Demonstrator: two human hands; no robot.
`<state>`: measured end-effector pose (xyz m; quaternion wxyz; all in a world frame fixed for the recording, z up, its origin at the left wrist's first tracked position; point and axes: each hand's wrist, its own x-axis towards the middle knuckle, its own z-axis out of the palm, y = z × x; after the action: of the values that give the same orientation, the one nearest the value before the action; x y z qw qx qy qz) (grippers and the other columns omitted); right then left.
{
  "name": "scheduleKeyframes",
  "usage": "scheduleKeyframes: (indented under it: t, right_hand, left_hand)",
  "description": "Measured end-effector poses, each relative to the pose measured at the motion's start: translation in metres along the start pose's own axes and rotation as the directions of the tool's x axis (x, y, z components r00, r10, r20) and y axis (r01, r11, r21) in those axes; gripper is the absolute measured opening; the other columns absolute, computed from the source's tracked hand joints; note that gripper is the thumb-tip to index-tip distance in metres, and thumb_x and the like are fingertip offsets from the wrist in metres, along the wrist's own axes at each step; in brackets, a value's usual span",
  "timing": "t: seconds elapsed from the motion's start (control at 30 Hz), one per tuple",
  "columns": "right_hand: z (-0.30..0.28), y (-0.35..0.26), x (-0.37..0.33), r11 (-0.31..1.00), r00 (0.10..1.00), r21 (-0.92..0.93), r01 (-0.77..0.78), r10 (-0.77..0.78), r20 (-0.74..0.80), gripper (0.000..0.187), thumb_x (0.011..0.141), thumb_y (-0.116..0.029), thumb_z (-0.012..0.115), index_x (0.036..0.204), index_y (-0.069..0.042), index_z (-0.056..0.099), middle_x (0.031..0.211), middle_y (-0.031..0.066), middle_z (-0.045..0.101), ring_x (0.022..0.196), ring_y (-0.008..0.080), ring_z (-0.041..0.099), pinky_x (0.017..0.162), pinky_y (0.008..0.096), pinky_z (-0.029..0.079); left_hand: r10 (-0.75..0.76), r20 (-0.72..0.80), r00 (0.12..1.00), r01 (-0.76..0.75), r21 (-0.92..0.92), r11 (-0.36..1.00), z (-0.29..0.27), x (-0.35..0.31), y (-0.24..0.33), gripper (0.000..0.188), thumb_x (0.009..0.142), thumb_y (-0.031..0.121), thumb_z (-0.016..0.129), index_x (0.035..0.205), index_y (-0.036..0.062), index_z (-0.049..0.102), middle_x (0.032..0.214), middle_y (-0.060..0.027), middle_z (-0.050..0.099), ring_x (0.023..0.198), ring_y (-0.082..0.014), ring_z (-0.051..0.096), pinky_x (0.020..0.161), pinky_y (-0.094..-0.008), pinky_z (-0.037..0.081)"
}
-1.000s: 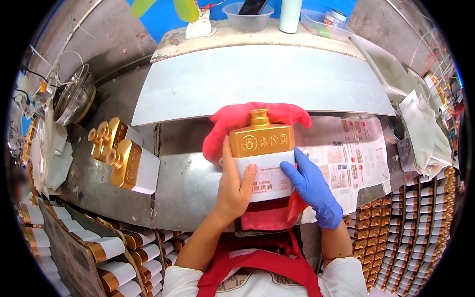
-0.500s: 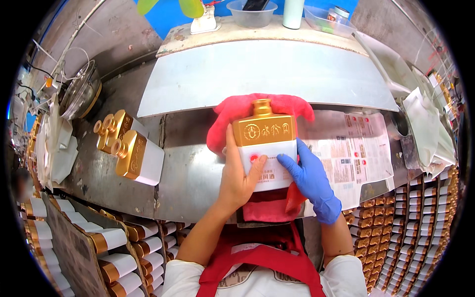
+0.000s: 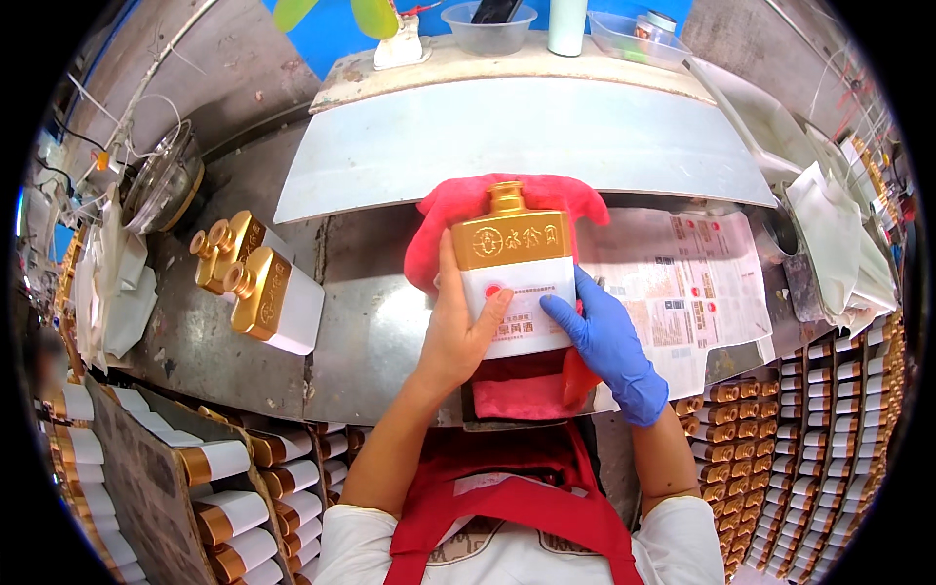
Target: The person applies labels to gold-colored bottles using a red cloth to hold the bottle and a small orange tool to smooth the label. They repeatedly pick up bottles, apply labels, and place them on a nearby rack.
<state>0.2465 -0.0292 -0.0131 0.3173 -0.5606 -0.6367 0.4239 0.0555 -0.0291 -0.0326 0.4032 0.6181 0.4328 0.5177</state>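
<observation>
Between my two hands is a flat white bottle (image 3: 522, 288) with a gold shoulder and neck, held upright over a red cloth (image 3: 429, 244). My bare left hand (image 3: 460, 322) wraps its left side, with the thumb across the lower front. On the right side, my right hand (image 3: 606, 331) in a blue glove grips the edge, its thumb on the front face. The fingers behind the bottle are hidden. Three similar gold-and-white bottles (image 3: 283, 302) lie tilted on the metal table (image 3: 361, 361) to the left.
Printed sheets (image 3: 673, 292) lie right of the cloth. A pale board (image 3: 526, 136) spans the table's back, with a plastic bowl (image 3: 487, 34) and a light green cup (image 3: 567, 27) behind it. Racks of bottles (image 3: 229, 512) stand low left, and more bottles (image 3: 741, 429) low right.
The bottle and both hands appear slightly higher and further left in the picture. The surroundings have shifted a little too. Both hands keep their hold.
</observation>
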Motion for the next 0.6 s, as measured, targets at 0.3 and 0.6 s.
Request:
scheduleKeyframes:
  t: [0.3,0.6]
  right_hand:
    - [-0.003,-0.004,0.001,0.997,1.000,-0.074,-0.014,0.014,0.004,0.064,0.088,-0.044,0.060,0.134,-0.004,0.044,0.115,0.0222,0.061,0.104,0.0355,0.060,0.089,0.0390,0.046]
    - [-0.001,-0.012,0.004,0.996,0.998,-0.064,-0.060,0.060,-0.004,0.066,0.084,-0.047,0.063,0.132,-0.005,0.046,0.111,0.0210,0.062,0.099,0.0339,0.063,0.085,0.0402,0.048]
  left_hand:
    - [-0.027,0.009,1.000,0.027,0.016,0.999,-0.001,0.002,0.002,0.086,0.091,0.021,0.058,0.144,-0.0091,-0.003,0.134,-0.0230,0.042,0.122,-0.0289,0.045,0.103,-0.0366,0.034]
    - [-0.037,0.000,0.999,0.037,-0.004,0.999,0.004,0.003,0.007,0.097,0.084,0.012,0.067,0.145,-0.0065,-0.006,0.127,-0.0214,0.048,0.112,-0.0279,0.054,0.096,-0.0359,0.042]
